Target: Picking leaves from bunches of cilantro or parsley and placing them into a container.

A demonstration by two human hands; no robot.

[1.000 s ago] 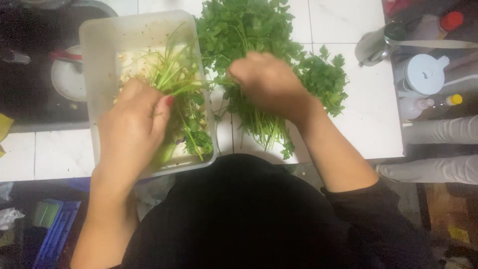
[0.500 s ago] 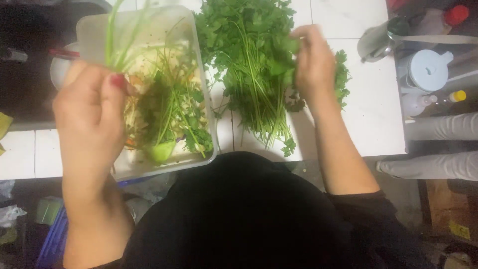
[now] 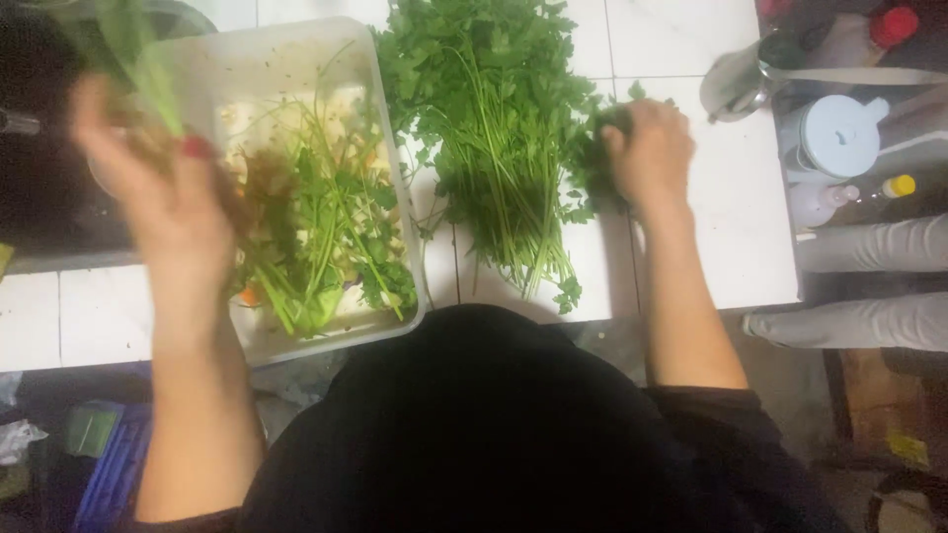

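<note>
herb stems [image 3: 133, 59] above left fingers [image 3: 193, 148]

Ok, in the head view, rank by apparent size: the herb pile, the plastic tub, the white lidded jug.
1. Plastic tub and herb pile: look alike in spread, so no ranking between them.
2. White lidded jug, clearly smallest.

one herb bunch [image 3: 494, 148], one plastic tub [image 3: 296, 59], two hands [image 3: 163, 188]
</note>
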